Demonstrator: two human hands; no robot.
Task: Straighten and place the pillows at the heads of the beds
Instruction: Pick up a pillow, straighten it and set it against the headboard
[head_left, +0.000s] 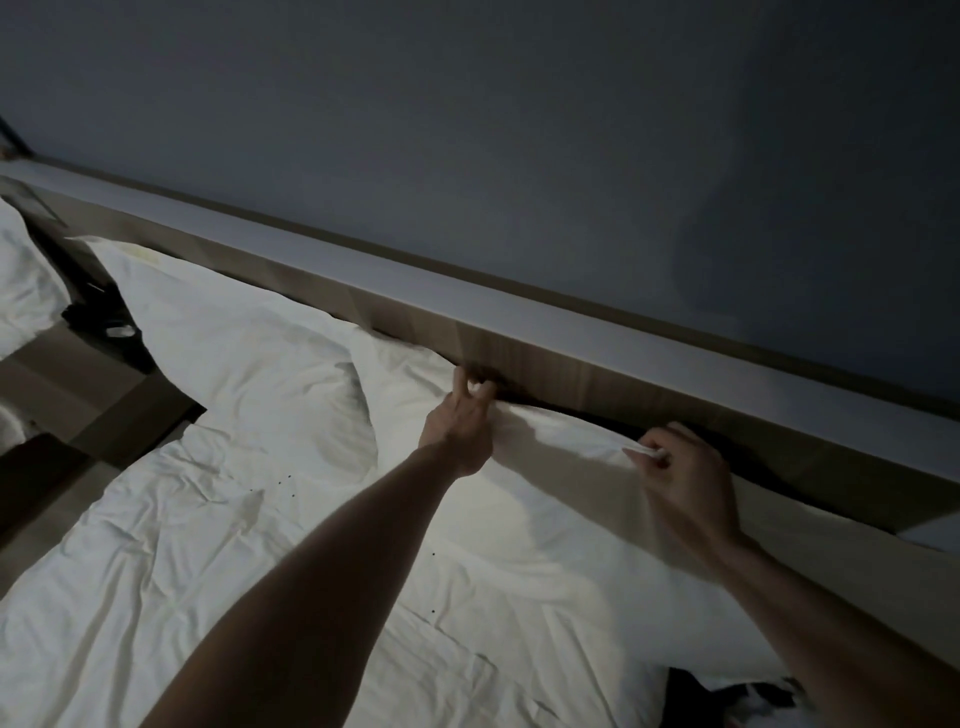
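Lying against the wooden headboard (597, 379), toward 1 o'clock from frame centre, the near pillow (545, 499) has its top edge gripped at two points. Left hand (460, 423) pinches the cloth at 12 o'clock; right hand (685, 480) pinches a fold at 3 o'clock. Second pillow (234, 332) sits at 10 o'clock, apparently touching the first; dim light.

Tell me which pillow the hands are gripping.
The right pillow, against the headboard. The left hand and the right hand both pinch its top edge. The left pillow lies untouched.
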